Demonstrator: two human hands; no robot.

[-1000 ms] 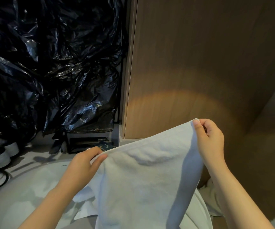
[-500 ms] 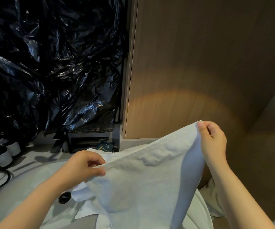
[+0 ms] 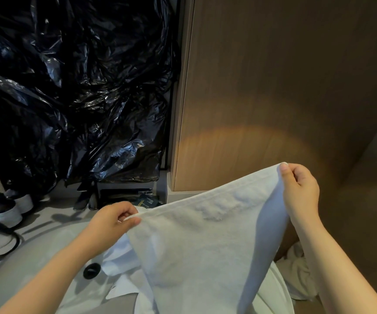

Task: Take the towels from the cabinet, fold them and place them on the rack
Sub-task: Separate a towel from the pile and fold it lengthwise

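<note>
I see a white terry towel (image 3: 205, 245) stretched taut between my hands, left hand (image 3: 112, 220) and right hand (image 3: 300, 191) each pinching an upper corner.

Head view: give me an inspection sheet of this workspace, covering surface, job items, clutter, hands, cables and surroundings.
Surface: grey counter with a white sink, dark drain plug in it.
Job's things: white towel held up over the sink; more white cloth lower right.
Clutter: two dark-topped bottles at left, dark tray at the back.
Hands: left hand and right hand each pinch a top corner of the towel.
Cables: black cord looped on the counter, left.
Surroundings: black plastic sheeting, wood panel.
</note>
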